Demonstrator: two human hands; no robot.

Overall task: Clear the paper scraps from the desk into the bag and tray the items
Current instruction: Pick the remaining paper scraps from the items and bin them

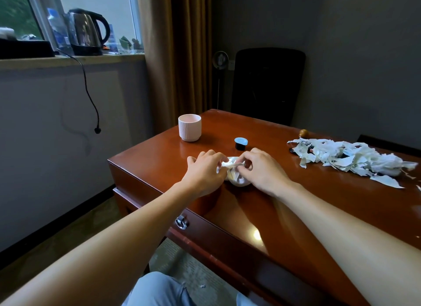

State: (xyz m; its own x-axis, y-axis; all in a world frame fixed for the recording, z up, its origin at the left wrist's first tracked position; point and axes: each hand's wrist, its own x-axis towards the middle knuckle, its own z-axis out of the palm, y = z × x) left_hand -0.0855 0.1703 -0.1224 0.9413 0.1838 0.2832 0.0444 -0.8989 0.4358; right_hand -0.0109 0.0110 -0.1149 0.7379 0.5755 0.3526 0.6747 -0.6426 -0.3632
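A small white bag (238,180) stuffed with paper scraps sits on the brown wooden desk (284,210) between my hands. My left hand (206,170) pinches the bag's mouth on its left side. My right hand (264,169) pinches the mouth from the right, fingers curled on the cloth and its string. A big heap of torn white paper scraps (348,157) lies on the desk at the right, with dark items partly hidden under it. A ribbed pink cup (189,127) and a small black pod with a blue lid (240,143) stand behind the bag.
A small brown round object (304,133) sits at the desk's far edge. A black chair (267,84) stands behind the desk. A kettle (87,32) with a hanging cord is on the window sill at the left. The desk has a drawer handle (181,221) at its front.
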